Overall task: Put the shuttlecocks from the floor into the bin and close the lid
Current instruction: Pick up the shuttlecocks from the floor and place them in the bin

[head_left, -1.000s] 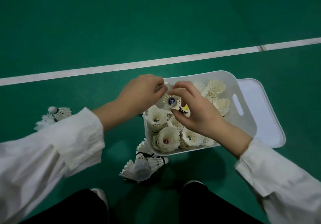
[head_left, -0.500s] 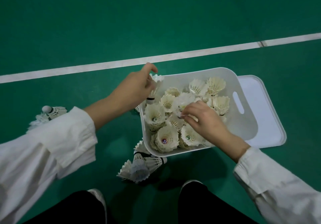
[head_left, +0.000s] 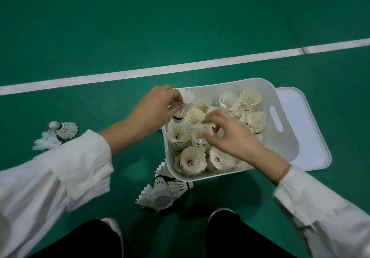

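Our left hand (head_left: 154,107) pinches white feathered shuttlecock (head_left: 181,110) over white plastic bin (head_left: 284,147) rim; right hand (head_left: 230,135) open, pressing pile; we should release gently inside bin.

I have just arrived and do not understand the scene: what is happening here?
A person crouches on a green court floor, filling a white bin with shuttlecocks. The left hand holds one shuttlecock over the bin's edge; the right hand arranges those inside. More shuttlecocks lie on the floor, and the lid lies under the bin, not yet on.
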The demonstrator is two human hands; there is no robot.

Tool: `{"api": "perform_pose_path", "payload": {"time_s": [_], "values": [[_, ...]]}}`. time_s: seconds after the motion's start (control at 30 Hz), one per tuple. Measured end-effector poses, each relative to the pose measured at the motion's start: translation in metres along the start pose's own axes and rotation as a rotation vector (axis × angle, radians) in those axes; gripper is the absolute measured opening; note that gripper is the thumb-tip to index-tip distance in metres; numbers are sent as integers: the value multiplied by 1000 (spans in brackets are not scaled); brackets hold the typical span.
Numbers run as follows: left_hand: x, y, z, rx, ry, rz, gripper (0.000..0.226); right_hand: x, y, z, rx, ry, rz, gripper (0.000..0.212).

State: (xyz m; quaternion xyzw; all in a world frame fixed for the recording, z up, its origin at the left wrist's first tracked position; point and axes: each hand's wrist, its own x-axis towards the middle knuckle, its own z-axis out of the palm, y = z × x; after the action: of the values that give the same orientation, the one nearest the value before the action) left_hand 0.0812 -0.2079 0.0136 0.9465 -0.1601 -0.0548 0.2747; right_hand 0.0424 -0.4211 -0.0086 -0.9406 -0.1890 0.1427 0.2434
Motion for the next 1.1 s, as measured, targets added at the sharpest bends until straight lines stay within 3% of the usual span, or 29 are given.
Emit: {"api": "perform_pose_path", "payload": {"time_s": [0.1,0.3,0.43,0.53,0.67,0.97,1.1], "values": [[-3,2,-2,-20,4,35,8,12,-20,-22,116,182,-73,35],[-9,4,-25,-20,7,117,15,57,-37,-16,4,92,-125,18],[-26,-25,-60,35,-10,28,18,74,-27,-12,-157,136,-131,21],[-54,-62,-72,173,-162,-115,13,82,-21,4,-259,87,-146,25],[-104,-101,-53,249,-365,-211,13,92,-20,34,-360,-32,-102,26],[-151,-132,17,196,-480,-230,21,99,-20,63,-472,-263,-28,31],[-154,-140,25,157,-431,-234,21,92,-44,46,-461,-124,-47,31]]}}
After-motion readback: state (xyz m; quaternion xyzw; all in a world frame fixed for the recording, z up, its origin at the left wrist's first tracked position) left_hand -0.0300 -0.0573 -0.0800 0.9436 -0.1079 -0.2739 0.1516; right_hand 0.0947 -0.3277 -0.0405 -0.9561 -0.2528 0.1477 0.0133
